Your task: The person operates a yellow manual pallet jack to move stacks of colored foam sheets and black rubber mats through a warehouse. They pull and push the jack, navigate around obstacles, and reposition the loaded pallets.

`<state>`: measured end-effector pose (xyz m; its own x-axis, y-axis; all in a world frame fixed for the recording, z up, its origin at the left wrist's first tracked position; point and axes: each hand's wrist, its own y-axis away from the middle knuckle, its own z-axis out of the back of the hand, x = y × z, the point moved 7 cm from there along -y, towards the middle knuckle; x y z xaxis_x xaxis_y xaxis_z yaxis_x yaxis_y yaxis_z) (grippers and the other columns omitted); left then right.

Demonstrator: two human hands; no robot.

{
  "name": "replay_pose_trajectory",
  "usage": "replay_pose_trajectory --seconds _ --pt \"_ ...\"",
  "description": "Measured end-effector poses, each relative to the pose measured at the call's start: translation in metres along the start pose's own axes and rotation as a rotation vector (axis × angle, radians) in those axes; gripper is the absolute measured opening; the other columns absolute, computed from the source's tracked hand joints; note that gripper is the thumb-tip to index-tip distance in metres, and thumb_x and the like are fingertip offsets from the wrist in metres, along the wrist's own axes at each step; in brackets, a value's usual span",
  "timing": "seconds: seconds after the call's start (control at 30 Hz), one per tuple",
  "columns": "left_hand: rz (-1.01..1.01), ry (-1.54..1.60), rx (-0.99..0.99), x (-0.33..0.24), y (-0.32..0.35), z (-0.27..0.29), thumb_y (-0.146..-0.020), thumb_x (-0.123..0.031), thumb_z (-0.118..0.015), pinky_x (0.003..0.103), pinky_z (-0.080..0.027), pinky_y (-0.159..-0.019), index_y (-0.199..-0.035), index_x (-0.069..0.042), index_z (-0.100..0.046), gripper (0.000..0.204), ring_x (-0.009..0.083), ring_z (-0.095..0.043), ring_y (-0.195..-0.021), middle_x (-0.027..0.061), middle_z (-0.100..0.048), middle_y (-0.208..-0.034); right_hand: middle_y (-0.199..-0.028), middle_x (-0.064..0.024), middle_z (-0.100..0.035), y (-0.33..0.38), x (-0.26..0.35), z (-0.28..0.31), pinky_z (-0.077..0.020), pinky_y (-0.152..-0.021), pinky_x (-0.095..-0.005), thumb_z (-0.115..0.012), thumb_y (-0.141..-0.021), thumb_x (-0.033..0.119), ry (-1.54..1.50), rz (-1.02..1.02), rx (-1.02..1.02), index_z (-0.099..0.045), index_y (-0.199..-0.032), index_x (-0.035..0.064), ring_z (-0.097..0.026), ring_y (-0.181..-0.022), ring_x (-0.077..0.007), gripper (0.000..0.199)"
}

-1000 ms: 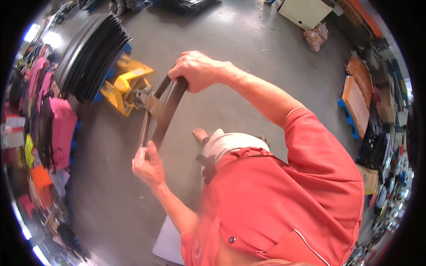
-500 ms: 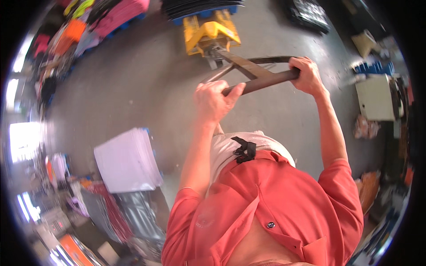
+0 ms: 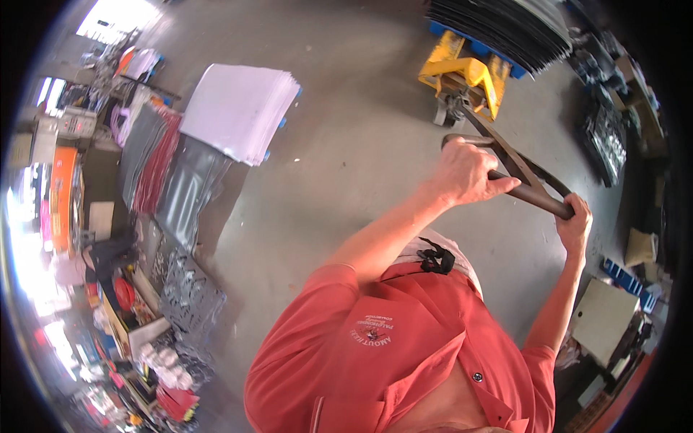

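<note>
Handle (image 3: 506,150) of yellow pallet jack (image 3: 473,71) at right of view, in two-handed grip: left hand (image 3: 465,173) with fingers wrapped over one end of crossbar (image 3: 530,194), right hand (image 3: 574,222) with fingers closed round the other. Forks (image 3: 445,47) at blue pallet (image 3: 479,48) bearing stack of black sheets (image 3: 505,25). Judged done: forks engaged, hold taken. Judged left: release of handle, withdrawal of forks. Lift height not determinable.

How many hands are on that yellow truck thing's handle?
2. The left hand grips the left end of the dark handle of the yellow pallet truck, and the right hand grips the right end. I see no others.
</note>
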<state>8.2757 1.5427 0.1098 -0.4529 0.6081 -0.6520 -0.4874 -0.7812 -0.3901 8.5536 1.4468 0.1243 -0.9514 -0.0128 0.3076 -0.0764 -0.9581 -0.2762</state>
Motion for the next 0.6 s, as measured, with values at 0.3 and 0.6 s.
replay_pose_trajectory --seconds 0.3,0.6 --pt "-0.018 0.007 -0.088 -0.075 0.132 0.0 -0.082 -0.063 -0.066 0.039 -0.049 -0.071 -0.058 -0.007 -0.067 0.061 0.0292 -0.063 -0.056 0.009 -0.057 -0.049 -0.071 -0.0132 -0.05 0.14 0.011 0.029 -0.0429 -0.063 -0.0369 -0.068 -0.064 -0.005 0.003 0.03 0.019 -0.05 -0.079 0.0036 -0.05 -0.066 -0.0315 0.025" --pt "-0.013 0.032 -0.119 -0.194 0.248 -0.009 -0.082 -0.06 -0.068 0.039 -0.048 -0.076 -0.054 -0.008 -0.061 0.059 0.0288 -0.062 -0.058 0.0077 -0.058 -0.052 -0.07 -0.0116 -0.054 0.282 0.032 0.102 -0.0448 -0.064 -0.0386 -0.071 -0.063 -0.002 -0.013 0.075 -0.042 -0.053 -0.078 0.0057 -0.054 -0.068 -0.033 0.025"
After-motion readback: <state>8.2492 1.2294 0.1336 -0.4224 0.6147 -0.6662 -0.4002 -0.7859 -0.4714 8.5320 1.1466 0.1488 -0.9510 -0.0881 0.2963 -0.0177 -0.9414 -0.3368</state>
